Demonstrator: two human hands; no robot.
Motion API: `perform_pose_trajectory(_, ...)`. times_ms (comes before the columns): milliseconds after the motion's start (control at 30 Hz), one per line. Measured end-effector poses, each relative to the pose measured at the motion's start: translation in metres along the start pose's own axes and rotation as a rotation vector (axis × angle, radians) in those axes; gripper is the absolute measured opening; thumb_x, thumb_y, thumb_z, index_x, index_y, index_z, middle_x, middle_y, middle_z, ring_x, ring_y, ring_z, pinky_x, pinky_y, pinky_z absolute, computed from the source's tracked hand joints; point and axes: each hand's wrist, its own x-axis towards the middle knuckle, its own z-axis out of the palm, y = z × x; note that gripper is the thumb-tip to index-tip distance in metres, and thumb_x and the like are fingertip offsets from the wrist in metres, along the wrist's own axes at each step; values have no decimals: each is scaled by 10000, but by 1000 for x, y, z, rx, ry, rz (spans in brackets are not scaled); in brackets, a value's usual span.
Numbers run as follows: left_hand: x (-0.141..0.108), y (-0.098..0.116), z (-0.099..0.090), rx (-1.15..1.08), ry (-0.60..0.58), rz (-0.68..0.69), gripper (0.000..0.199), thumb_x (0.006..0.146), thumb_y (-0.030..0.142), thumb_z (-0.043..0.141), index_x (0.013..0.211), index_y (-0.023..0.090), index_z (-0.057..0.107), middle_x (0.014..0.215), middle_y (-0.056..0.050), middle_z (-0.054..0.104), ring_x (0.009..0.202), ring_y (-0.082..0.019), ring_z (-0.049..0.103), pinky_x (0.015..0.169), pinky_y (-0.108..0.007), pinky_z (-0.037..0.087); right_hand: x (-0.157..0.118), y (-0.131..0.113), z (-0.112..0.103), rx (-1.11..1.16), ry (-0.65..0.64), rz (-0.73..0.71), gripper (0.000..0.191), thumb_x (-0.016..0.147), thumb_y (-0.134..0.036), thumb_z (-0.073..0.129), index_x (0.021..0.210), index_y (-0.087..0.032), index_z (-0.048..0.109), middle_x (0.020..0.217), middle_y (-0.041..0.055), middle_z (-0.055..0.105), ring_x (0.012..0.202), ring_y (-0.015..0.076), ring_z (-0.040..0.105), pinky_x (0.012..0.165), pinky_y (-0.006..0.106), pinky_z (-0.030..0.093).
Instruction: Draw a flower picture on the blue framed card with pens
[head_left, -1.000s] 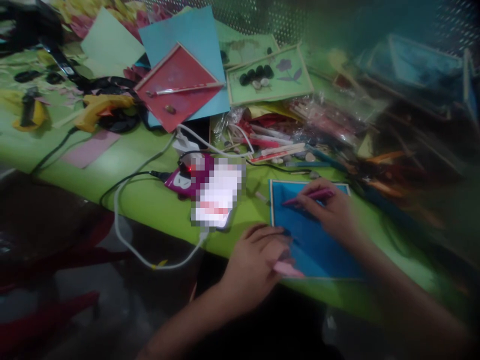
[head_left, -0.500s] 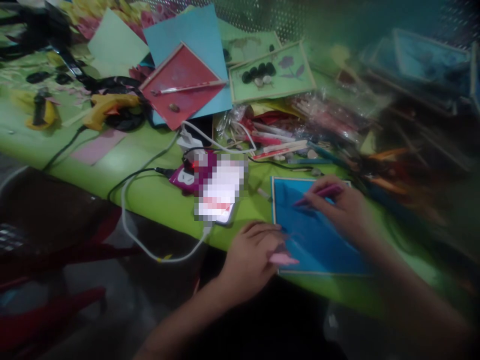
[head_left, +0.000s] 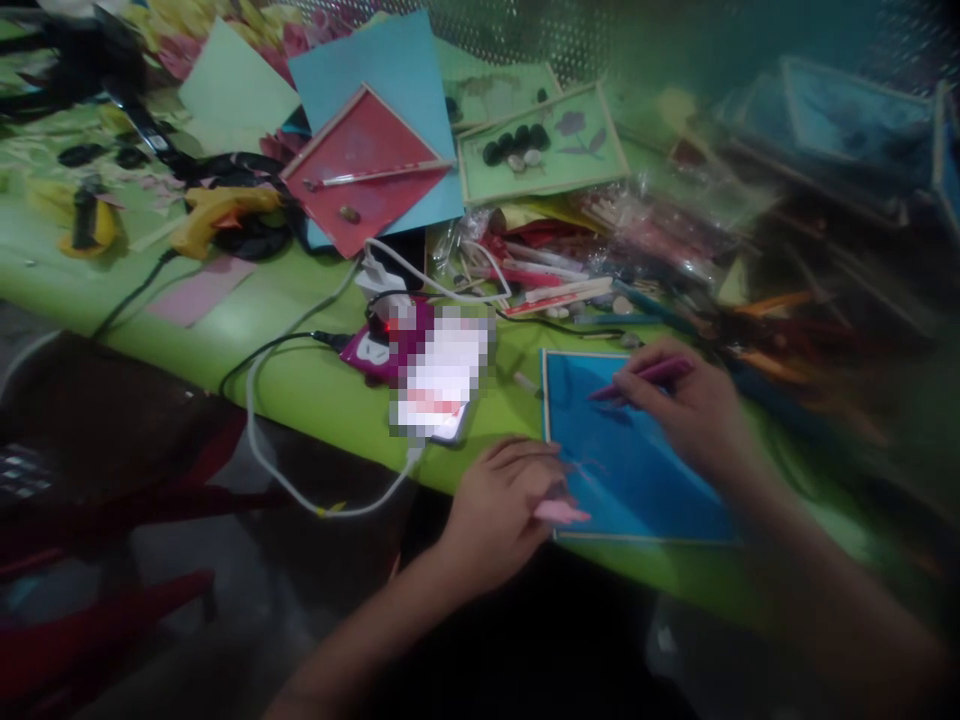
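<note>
A blue panel (head_left: 637, 480) with a thin pale frame lies on the green table (head_left: 337, 390) at the right. My right hand (head_left: 679, 400) grips a purple pen (head_left: 658, 372), its tip over the upper left part of the panel. At the panel's left edge rests my left hand (head_left: 506, 505), fingers curled round a pink pen cap or marker piece (head_left: 561, 512). Faint pale lines show on the blue surface between the hands. A lit phone (head_left: 444, 375), partly blurred out, lies left of the panel.
Behind are a red framed panel (head_left: 367, 190) with a brush on it, a green framed panel (head_left: 547, 150) and a pile of sticks (head_left: 562, 290). A yellow glue gun (head_left: 217, 215), a purple power strip (head_left: 375, 345) and cables lie leftward.
My right hand and the purple pen have shifted slightly right and up over the panel. My left hand has stayed nearly in place with the pink piece.
</note>
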Motion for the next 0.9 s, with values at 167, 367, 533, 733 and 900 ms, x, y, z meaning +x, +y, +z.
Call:
perform_pose_trajectory(167, -9, 4, -4, 6, 5, 4, 54, 998, 212, 597, 984, 214, 648, 1081, -61, 826, 1132, -234, 759, 1010, -438, 570, -8, -3, -4, -53, -47, -14, 302, 909, -544, 746, 820, -272, 650, 761, 13, 806, 712, 234, 778, 659, 351, 599)
perform_pose_trajectory(367, -22, 5, -4, 4, -48, -1, 57, 983, 216, 623, 1008, 224, 673, 1133, -51, 831, 1170, -215, 756, 1125, -437, 522, -15, -14, 0, -138, -140, -19, 315, 914, -532, 746, 795, -250, 672, 740, 26, 809, 688, 228, 765, 639, 319, 546)
perform_pose_trajectory(533, -22, 3, -4, 10, -50, -1, 70, 1011, 255, 610, 999, 227, 672, 1154, -43, 830, 1172, -219, 759, 1124, -453, 519, -17, -3, 10, -89, -148, -57, 297, 916, -535, 748, 858, -253, 678, 764, 27, 815, 741, 242, 789, 666, 321, 554)
perform_pose_trajectory(733, -22, 3, -3, 5, -33, 5, 65, 1012, 243, 612, 1024, 222, 672, 1147, -37, 831, 1163, -201, 759, 1126, -438, 510, -19, 1, 14, -64, -119, -74, 297, 907, -542, 758, 876, -256, 687, 775, 28, 810, 759, 252, 792, 668, 321, 555)
perform_pose_trajectory(900, -21, 1, 0, -2, 9, 32, 95, 1035, 283, 608, 1001, 213, 662, 1111, -30, 831, 1133, -198, 764, 1108, -415, 511, -33, 0, 6, -10, -120, -45, 243, 927, -496, 754, 890, -270, 673, 778, 5, 797, 775, 246, 800, 689, 320, 559)
